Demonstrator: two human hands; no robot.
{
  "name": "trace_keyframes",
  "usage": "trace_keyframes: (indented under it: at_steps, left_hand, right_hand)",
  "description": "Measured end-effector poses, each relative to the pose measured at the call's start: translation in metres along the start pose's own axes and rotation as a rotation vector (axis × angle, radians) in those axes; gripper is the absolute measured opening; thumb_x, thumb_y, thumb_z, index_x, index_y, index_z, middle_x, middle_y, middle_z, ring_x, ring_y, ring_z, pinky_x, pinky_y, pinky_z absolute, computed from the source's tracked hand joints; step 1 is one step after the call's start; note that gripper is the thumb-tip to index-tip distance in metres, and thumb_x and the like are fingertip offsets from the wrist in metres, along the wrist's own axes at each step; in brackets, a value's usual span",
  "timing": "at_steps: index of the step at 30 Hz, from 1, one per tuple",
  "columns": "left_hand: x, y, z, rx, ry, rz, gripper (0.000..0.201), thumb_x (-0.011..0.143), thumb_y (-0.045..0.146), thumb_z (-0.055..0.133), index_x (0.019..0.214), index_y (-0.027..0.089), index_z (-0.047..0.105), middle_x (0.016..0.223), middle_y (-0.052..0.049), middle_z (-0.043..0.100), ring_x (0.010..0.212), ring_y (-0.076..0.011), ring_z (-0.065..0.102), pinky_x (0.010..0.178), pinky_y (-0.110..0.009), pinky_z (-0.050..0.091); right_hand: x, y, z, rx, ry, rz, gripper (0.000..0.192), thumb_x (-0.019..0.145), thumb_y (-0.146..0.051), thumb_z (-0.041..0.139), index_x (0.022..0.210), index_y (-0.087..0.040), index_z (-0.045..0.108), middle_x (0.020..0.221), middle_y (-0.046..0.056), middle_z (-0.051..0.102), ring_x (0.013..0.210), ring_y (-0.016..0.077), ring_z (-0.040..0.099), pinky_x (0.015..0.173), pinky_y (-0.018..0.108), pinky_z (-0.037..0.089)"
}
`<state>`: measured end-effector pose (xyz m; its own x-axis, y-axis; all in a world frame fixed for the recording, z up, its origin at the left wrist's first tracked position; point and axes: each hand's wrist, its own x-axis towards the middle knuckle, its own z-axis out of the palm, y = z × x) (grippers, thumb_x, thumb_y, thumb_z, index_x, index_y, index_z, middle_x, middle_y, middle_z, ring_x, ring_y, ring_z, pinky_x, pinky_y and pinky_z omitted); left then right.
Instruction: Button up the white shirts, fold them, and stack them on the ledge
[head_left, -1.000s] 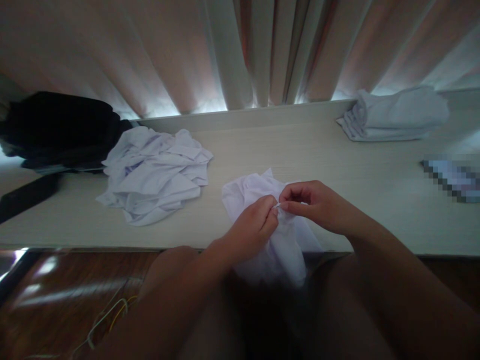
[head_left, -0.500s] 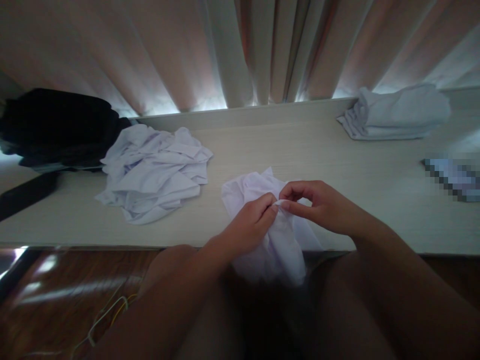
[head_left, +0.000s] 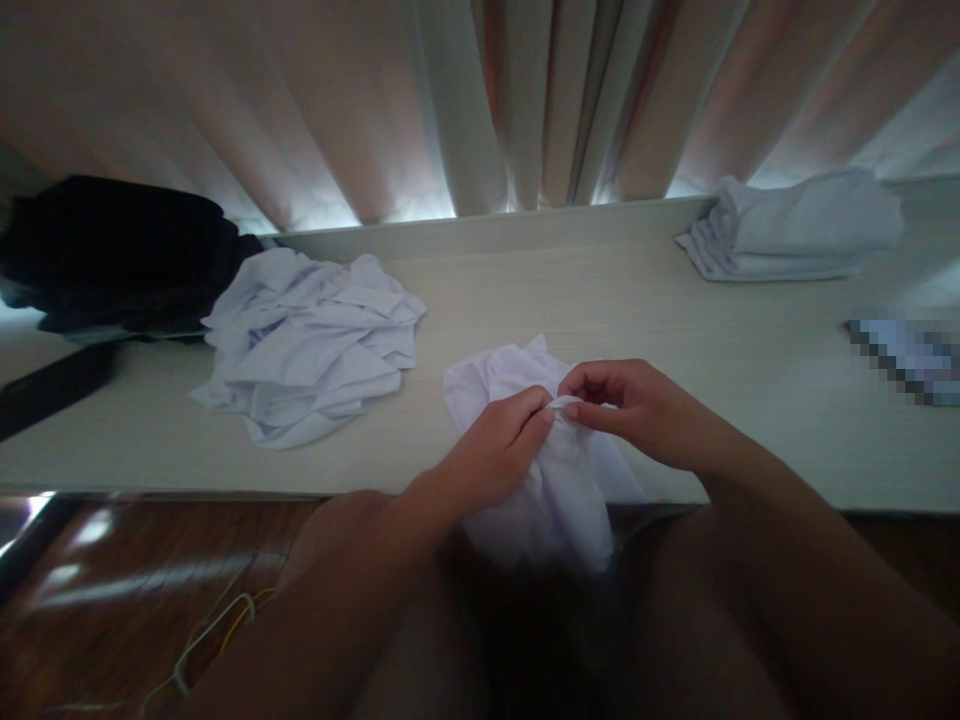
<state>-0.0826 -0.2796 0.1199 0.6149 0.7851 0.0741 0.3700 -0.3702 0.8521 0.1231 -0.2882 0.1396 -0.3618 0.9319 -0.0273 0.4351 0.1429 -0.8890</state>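
The left hand, its fingers closed, grips the soft white rumpled cloth near an edge. The right hand pinches that same edge between thumb and forefinger, just beside the left fingertips. The cloth lies partly on the pale wood-grained table, its lower part hanging over the front edge toward the person's knees. To the left sits a loose heap of creased white fabric, against a thick stack of black fabric. A folded white fabric bundle rests at the back right, before the long pinkish-beige pleated curtain.
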Motion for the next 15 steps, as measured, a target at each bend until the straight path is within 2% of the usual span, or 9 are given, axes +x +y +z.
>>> trace_keyframes:
  at_steps: [8,15]
  left_hand:
    - [-0.0007,0.0015,-0.0048,0.077,-0.061,0.055,0.026,0.102,0.032,0.038,0.081,0.02,0.047,0.076,0.002,0.052,0.072,-0.0142,0.05,0.069,-0.027,0.038]
    - [-0.002,-0.0006,0.0003,-0.124,0.008,0.021,0.025,0.1,0.032,0.042,0.081,0.019,0.051,0.076,0.003,0.049,0.074,-0.0133,0.048,0.067,-0.025,0.037]
  right_hand:
    - [-0.0016,-0.0038,-0.0034,0.041,-0.033,-0.023,0.021,0.086,-0.04,0.066,0.086,-0.02,0.072,0.082,0.003,0.07,0.075,0.0179,0.062,0.07,0.031,0.048]
    - [-0.0023,-0.0032,-0.0033,0.254,-0.044,0.045,0.022,0.081,-0.042,0.072,0.085,-0.02,0.07,0.079,0.002,0.067,0.072,0.0169,0.059,0.066,0.029,0.047]
